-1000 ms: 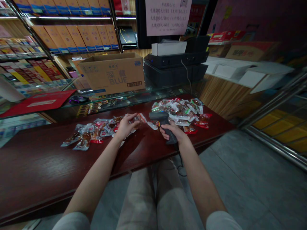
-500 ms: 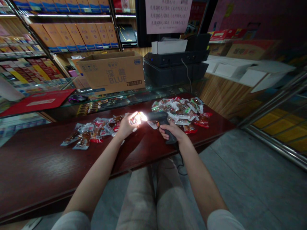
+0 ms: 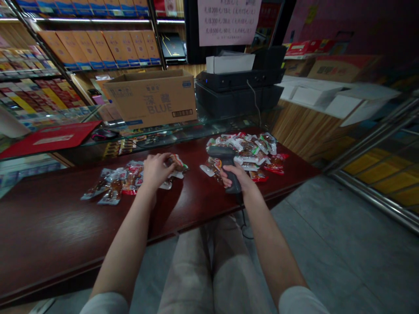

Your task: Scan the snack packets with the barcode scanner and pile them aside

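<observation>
My right hand point(image 3: 240, 178) is wrapped round the handle of a black barcode scanner point(image 3: 222, 152), its head pointing left with no light showing. My left hand point(image 3: 156, 171) is closed on a small plastic snack packet point(image 3: 176, 163), which sticks out between thumb and fingers. Below and behind that hand lies a left pile of clear snack packets point(image 3: 127, 176), partly covered by it. A larger pile of snack packets point(image 3: 255, 150), some with red ends, lies just beyond the scanner on the right. Both piles rest on a dark red wooden table point(image 3: 72, 226).
Behind the table stands a glass counter with an open cardboard box point(image 3: 160, 100), a black cash drawer point(image 3: 238, 98), a mouse point(image 3: 104, 134) and a red folder point(image 3: 55, 138). The scanner's cable point(image 3: 243, 222) hangs over the front edge. A metal-framed rack point(image 3: 376, 187) stands at right.
My left hand has moved left with the packet, away from the scanner and over the left pile. The bright scanner light on the packet has gone out. My right hand has barely moved.
</observation>
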### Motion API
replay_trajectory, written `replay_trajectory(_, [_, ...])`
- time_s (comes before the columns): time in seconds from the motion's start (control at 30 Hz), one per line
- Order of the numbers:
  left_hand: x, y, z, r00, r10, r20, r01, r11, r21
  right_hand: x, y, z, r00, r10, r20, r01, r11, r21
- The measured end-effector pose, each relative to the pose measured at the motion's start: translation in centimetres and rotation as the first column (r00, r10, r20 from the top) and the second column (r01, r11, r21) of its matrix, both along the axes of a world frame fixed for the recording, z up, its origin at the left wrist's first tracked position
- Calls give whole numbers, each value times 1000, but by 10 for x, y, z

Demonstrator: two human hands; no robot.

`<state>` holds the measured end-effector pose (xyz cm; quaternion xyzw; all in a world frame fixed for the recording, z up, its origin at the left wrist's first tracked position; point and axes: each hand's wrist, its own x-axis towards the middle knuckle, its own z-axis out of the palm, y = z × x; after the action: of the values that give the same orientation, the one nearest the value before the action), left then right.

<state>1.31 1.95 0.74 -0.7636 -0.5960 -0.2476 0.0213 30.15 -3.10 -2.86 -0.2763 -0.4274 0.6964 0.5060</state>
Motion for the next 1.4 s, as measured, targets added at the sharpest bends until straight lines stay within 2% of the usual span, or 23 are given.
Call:
replay_trajectory(0.07, [-10,-1,2,984,154,-85,-151,987,49,3,1,1,999,4,-54,-3,1000,5])
replay_trajectory(0.13, [-13,-1,0,964,236,-122,-218,965,144,5,3,2,995,0,-99,0,1000,3])
replay_trajectory(0.17, [-11,-1,-1,965,218,-147,-190,965,183,7,3,2,993,-9,-114,9,1000,-3])
replay_trajectory(0.23, [-4,-1,-6,968,85,-237,-41,982,184,9,4,1,990,-35,-135,33,999,-11])
replay_trajectory(0.3, [4,-1,-12,943,-53,-328,82,994,75,10,4,1,987,-54,-149,53,999,-11])
replay_trajectory(0.33, [7,-1,-14,930,-91,-356,101,995,10,10,4,1,986,-62,-153,61,998,-8])
replay_trajectory(0.43, [9,-2,-18,926,-53,-373,26,997,-77,11,4,1,985,-72,-155,72,997,-8])
replay_trajectory(0.57, [12,-5,-18,939,62,-338,-62,998,11,12,5,1,987,-78,-142,78,997,-4])
replay_trajectory(0.6, [17,-6,-17,941,58,-334,-47,998,40,12,5,1,986,-83,-143,83,997,-5])
replay_trajectory(0.67, [34,-7,-18,949,-43,-312,61,997,48,12,5,1,985,-91,-148,91,996,-9])
replay_trajectory(0.77, [70,-6,-23,925,-329,-191,318,944,-87,12,6,1,982,-97,-160,96,995,-14])
replay_trajectory(0.8, [81,-5,-25,912,-381,-150,362,922,-137,12,6,1,982,-97,-163,96,995,-14])
replay_trajectory(0.9, [104,3,-33,892,-435,-125,396,883,-250,13,6,0,980,-99,-175,97,995,-18])
replay_trajectory(1.0, [106,11,-40,880,-461,-111,422,868,-263,13,7,0,975,-124,-182,120,992,-31])
replay_trajectory(1.17, [90,17,-42,899,-437,-4,431,888,-160,12,6,2,975,-136,-175,133,991,-29])
replay_trajectory(1.27, [80,21,-35,903,-376,207,405,906,-122,12,7,2,980,-121,-158,120,993,-18])
replay_trajectory(1.33, [74,24,-29,847,-270,458,374,915,-153,12,7,1,982,-115,-151,114,993,-14])
replay_trajectory(1.4, [71,26,-25,713,-122,691,390,888,-245,12,7,-1,983,-108,-147,108,994,-12])
